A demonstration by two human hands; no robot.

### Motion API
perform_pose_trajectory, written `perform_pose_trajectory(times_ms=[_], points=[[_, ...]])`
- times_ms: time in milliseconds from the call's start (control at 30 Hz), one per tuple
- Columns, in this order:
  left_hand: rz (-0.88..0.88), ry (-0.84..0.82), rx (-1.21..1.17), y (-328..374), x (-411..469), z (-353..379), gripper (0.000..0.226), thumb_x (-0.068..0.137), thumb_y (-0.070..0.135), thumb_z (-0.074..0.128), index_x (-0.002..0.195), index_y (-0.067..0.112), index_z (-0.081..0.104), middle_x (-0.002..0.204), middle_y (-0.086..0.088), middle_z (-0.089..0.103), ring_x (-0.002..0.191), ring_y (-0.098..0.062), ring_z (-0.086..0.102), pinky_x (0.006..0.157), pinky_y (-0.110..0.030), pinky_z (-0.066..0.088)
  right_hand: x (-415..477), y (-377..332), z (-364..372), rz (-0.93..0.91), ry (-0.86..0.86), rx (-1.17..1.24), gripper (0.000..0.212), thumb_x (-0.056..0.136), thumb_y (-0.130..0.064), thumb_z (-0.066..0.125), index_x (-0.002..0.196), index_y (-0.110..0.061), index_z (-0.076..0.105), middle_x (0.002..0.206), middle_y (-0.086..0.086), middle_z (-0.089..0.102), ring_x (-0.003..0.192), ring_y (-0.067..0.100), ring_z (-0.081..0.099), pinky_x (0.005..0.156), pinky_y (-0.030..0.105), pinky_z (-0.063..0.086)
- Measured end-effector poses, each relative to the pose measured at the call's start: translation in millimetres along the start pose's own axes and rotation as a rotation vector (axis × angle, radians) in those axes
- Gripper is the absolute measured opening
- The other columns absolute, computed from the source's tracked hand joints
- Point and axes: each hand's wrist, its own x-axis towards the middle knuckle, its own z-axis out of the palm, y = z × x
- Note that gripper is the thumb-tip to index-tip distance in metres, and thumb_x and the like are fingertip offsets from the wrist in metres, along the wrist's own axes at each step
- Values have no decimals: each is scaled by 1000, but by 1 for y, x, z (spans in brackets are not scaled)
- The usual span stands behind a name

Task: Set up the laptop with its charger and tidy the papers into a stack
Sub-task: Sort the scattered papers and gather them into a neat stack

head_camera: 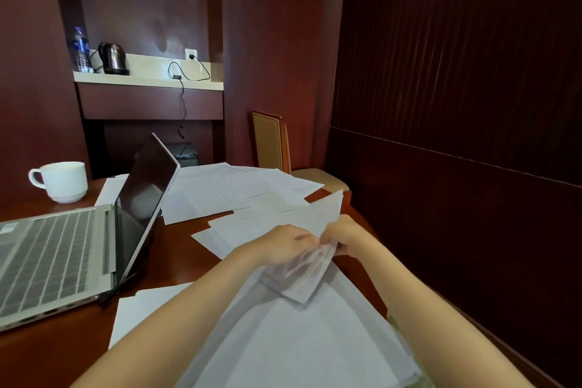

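The fingers (304,239) of the left hand (283,244) and right hand (348,233) are curled round a small bundle of sheets (318,214), its lower part blurred, holding it just above a bigger stack of papers (299,343) at the near edge of the table (179,246). More loose papers (239,189) lie scattered beyond the hands. To the left stands the open laptop (53,258), and behind it a black charger cable (182,98) hangs from a wall socket (191,54).
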Motion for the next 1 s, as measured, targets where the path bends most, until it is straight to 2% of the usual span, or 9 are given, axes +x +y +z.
perform_pose_trajectory(times_ms=[133,267,367,467,533,600,667,833,1000], points=[[-60,187,-63,-24,0,-17,39,96,31,46,135,25,44,140,1,43,126,-18,44,103,-26,33,8,-8,-17,-46,212,17,22,86,7,55,104,-6,55,106,14,56,103,33,57,79,38,50],[-185,365,-165,-52,-2,-38,57,92,28,54,141,10,31,144,-5,35,129,-26,39,105,-32,33,13,-12,-44,-166,359,186,38,79,7,65,116,3,60,115,20,63,104,35,61,93,44,50],[-259,507,-384,-59,-6,-48,69,90,25,59,144,5,19,143,-13,35,128,-30,39,101,-34,34,4,-17,-60,-187,348,297,36,81,3,68,115,9,58,114,21,63,104,37,61,93,47,49],[-221,610,-612,-57,-9,-58,78,89,19,62,146,4,10,141,-13,38,126,-30,42,98,-35,36,-1,-19,-74,-238,323,315,36,84,-6,68,116,5,57,106,13,62,99,32,62,85,42,51],[-150,643,-709,-53,-12,-68,68,88,17,62,143,7,24,135,-9,46,115,-27,51,90,-34,41,-1,-19,-79,-294,331,321,35,85,-10,68,115,3,59,106,14,63,94,31,63,80,42,53],[-86,651,-693,-43,-17,-77,45,89,14,61,131,8,46,128,-10,56,100,-20,56,81,-31,43,1,-21,-80,-342,350,365,36,84,-11,69,116,4,60,105,16,64,95,34,63,82,44,54],[-44,684,-669,-32,-21,-85,34,90,12,59,124,7,55,124,-10,59,96,-18,56,80,-30,43,2,-24,-80,-390,356,418,33,85,-10,68,115,2,61,108,16,64,97,34,63,83,45,52],[9,759,-660,-19,-25,-95,37,91,12,58,128,11,52,114,2,55,99,-13,51,81,-27,39,2,-25,-71,-526,285,481,30,86,-12,66,115,-5,62,109,8,64,95,26,63,76,34,51],[-1,724,-711,-35,-25,-85,37,88,19,62,124,17,52,113,2,57,100,-15,54,82,-29,42,4,-12,-58,-480,230,501,24,84,-16,68,107,-11,61,93,0,66,78,15,64,59,25,53]])
